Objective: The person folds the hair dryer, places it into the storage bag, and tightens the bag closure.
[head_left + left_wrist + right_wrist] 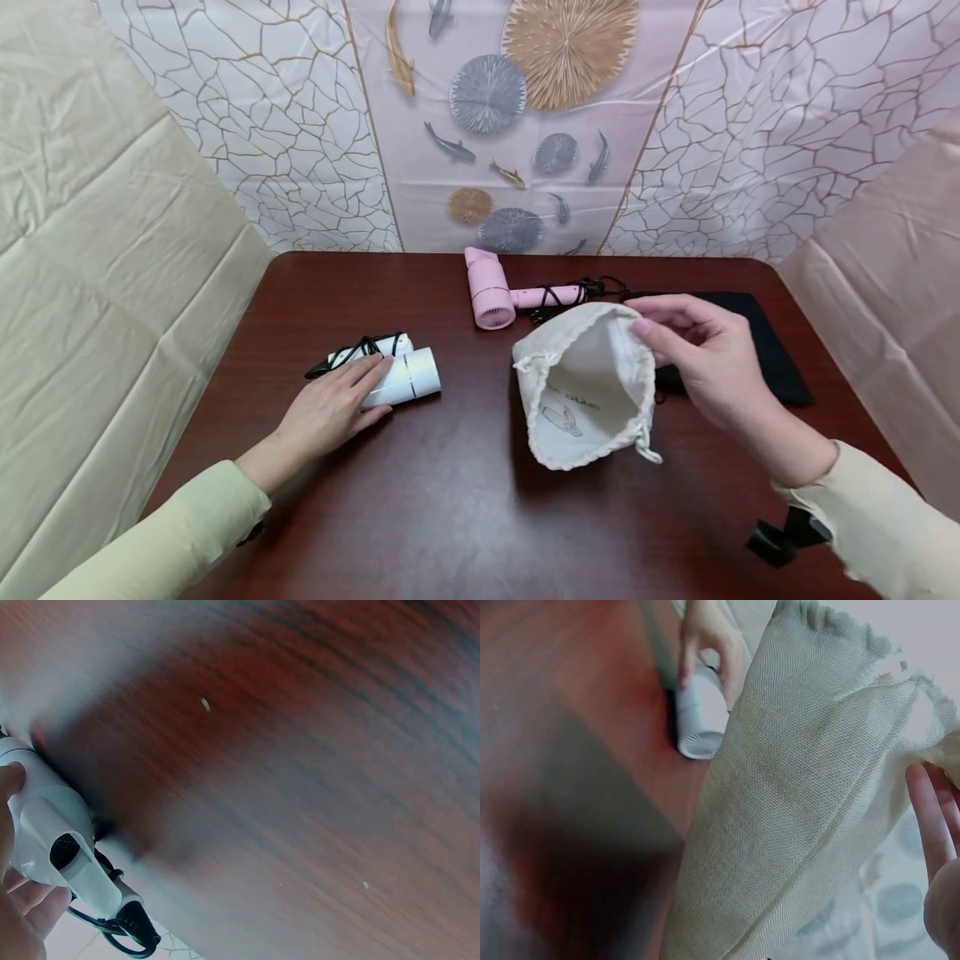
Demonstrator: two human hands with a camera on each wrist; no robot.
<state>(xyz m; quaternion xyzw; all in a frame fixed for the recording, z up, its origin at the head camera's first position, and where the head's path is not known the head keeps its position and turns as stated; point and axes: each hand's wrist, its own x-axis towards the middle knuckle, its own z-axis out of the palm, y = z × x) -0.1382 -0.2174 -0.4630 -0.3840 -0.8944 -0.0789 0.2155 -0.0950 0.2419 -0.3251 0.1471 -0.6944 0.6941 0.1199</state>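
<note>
Right hand (pixel 705 358): pinches the cream drawstring bag (pixel 588 387) at its rim, between 1 and 2 o'clock; the mouth gapes.
Left hand (pixel 330 408): thumb and fingers curl round the white hair dryer (pixel 408 379) on the table (pixel 420 517), at the bag's 9 o'clock.
Pink hair dryer (pixel 491 290): lies at the bag's 11 o'clock.
</note>
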